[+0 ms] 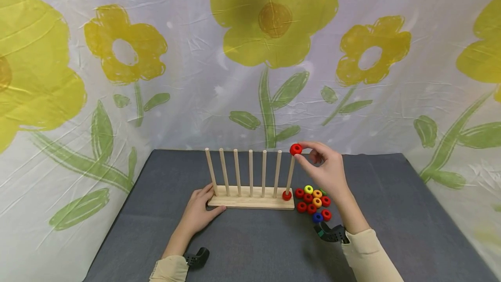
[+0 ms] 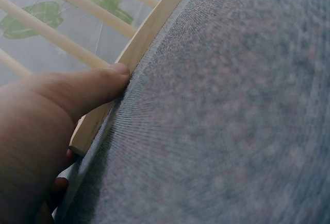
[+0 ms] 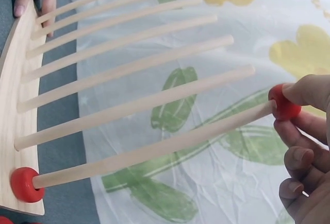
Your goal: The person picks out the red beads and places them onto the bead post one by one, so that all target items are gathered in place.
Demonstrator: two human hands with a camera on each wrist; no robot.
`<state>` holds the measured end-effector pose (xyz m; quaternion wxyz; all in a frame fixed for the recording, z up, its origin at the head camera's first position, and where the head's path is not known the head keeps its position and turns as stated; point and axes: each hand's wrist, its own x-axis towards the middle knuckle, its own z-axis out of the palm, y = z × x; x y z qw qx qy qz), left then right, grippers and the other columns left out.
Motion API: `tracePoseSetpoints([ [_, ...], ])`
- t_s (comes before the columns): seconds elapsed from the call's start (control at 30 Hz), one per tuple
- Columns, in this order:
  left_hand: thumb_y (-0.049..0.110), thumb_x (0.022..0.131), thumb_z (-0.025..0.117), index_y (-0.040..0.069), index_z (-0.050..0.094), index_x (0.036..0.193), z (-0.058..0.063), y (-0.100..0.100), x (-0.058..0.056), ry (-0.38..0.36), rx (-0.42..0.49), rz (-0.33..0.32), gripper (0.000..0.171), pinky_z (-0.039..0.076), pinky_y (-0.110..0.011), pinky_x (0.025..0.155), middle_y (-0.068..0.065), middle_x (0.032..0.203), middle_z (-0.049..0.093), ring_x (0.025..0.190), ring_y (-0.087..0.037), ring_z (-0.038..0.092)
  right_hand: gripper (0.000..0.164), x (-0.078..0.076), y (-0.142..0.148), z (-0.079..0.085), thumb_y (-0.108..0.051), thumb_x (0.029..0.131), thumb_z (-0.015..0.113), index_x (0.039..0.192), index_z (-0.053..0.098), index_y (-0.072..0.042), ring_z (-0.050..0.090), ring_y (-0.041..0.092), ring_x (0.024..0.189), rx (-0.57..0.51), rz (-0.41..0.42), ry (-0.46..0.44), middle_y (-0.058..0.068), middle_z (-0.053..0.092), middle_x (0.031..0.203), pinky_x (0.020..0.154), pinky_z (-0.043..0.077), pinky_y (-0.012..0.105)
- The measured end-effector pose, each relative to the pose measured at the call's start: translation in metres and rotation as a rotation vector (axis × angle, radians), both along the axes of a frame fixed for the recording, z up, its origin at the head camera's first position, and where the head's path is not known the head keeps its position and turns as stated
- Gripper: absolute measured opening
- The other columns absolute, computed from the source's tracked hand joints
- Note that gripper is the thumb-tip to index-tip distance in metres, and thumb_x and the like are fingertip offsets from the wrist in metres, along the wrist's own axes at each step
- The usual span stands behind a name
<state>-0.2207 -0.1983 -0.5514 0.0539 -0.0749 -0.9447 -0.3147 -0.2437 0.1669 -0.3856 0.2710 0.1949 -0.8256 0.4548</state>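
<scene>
A wooden peg rack (image 1: 250, 203) with a row of several upright pegs stands on the table. Between thumb and fingertips, my right hand (image 1: 330, 169) pinches a red bead (image 3: 289, 105) at the very top of the rightmost peg (image 3: 154, 145). The peg's tip meets the bead's hole in the right wrist view. Another red bead (image 1: 287, 196) sits at the foot of that same peg. My left hand (image 1: 197, 212) grips the rack's left end, its thumb (image 2: 103, 86) along the front edge and its fingers round the far side. The other pegs are bare.
Right of the rack lies a loose cluster of beads: several red ones (image 1: 302, 206), orange ones (image 1: 317, 206), a yellow one (image 1: 305, 189), a blue one (image 1: 317, 221) and a partly hidden green one (image 1: 323, 193). Grey cloth (image 1: 250, 243) covers the table; a flowered curtain (image 1: 188, 116) hangs behind.
</scene>
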Motion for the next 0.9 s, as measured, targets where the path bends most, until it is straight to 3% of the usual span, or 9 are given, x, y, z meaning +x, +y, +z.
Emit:
tracePoseSetpoints([
  [0.17, 0.039, 0.093, 0.083, -0.001, 0.055, 0.153, 0.0002, 0.0003, -0.0004, 0.003, -0.002, 0.0, 0.077, 0.04, -0.065, 0.114, -0.019, 0.164, 0.045, 0.143, -0.043, 0.044, 0.026, -0.0005, -0.0002, -0.0001, -0.007, 0.09, 0.086, 0.115, 0.081, -0.007, 0.046, 0.018, 0.069, -0.004, 0.001, -0.014, 0.003, 0.054, 0.074, 0.061, 0.036, 0.026],
  [0.37, 0.039, 0.093, 0.084, -0.001, 0.056, 0.153, 0.0004, 0.0002, -0.0005, 0.004, 0.001, 0.001, 0.077, 0.041, -0.065, 0.114, -0.019, 0.164, 0.046, 0.142, -0.043, 0.045, 0.026, -0.0011, 0.0004, -0.0024, -0.008, 0.091, 0.085, 0.116, 0.081, -0.008, 0.046, 0.019, 0.069, -0.01, 0.011, -0.042, 0.012, 0.056, 0.076, 0.061, 0.036, 0.027],
  [0.9, 0.039, 0.093, 0.083, 0.0, 0.055, 0.153, 0.0013, 0.001, 0.0007, -0.003, 0.001, 0.006, 0.077, 0.04, -0.065, 0.114, -0.019, 0.164, 0.045, 0.143, -0.043, 0.045, 0.026, 0.0005, -0.0005, -0.0084, -0.011, 0.091, 0.085, 0.117, 0.081, -0.009, 0.047, 0.021, 0.069, -0.004, -0.004, -0.083, 0.004, 0.056, 0.076, 0.061, 0.037, 0.028],
])
